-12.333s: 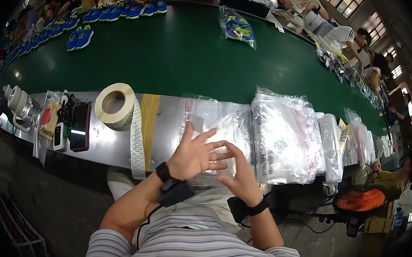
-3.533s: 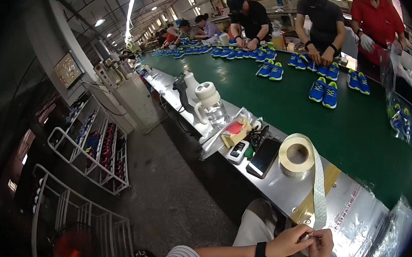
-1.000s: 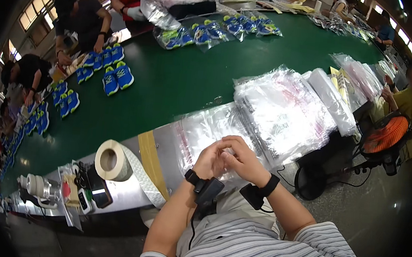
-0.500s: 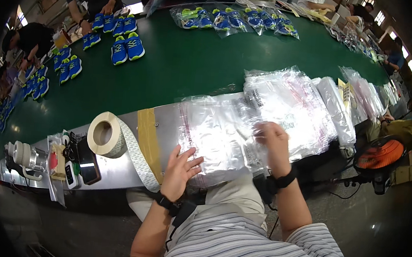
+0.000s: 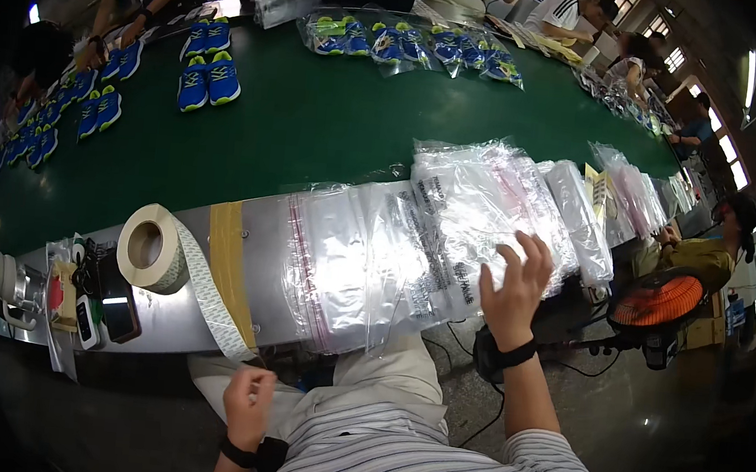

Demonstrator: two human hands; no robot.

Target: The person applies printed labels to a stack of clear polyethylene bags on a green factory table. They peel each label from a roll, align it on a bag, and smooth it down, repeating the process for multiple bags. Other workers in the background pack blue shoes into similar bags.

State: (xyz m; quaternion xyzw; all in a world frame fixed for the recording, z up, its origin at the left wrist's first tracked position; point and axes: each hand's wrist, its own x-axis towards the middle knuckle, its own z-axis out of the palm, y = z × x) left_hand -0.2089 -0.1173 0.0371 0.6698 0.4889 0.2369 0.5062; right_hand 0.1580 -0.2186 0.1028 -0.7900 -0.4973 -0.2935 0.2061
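The two hands are well apart. The left hand [image 5: 248,404], low and left of centre in the frame, has its fingers curled in, just below the loose end of a white label strip [image 5: 210,302]; whether it grips anything cannot be told. The right hand [image 5: 514,293], right of centre, has its fingers spread and hangs at the near edge of a thick stack of clear bags [image 5: 480,204]; whether it touches them cannot be told. In the middle of the frame, flat clear bags [image 5: 332,250] overlap on the metal edge of the table [image 5: 262,266], left of that stack. Further left, a band of yellow tape [image 5: 233,264] crosses the metal, with the label roll [image 5: 169,240] beside it. A phone [image 5: 119,303] and a clear jug [image 5: 29,288] with a white lid sit at the lower left. Blue shoes [image 5: 209,84] stand on the green surface [image 5: 316,123] at the upper left, bagged shoes [image 5: 402,45] lie at the top centre, and an orange fan [image 5: 660,301] is at the right.
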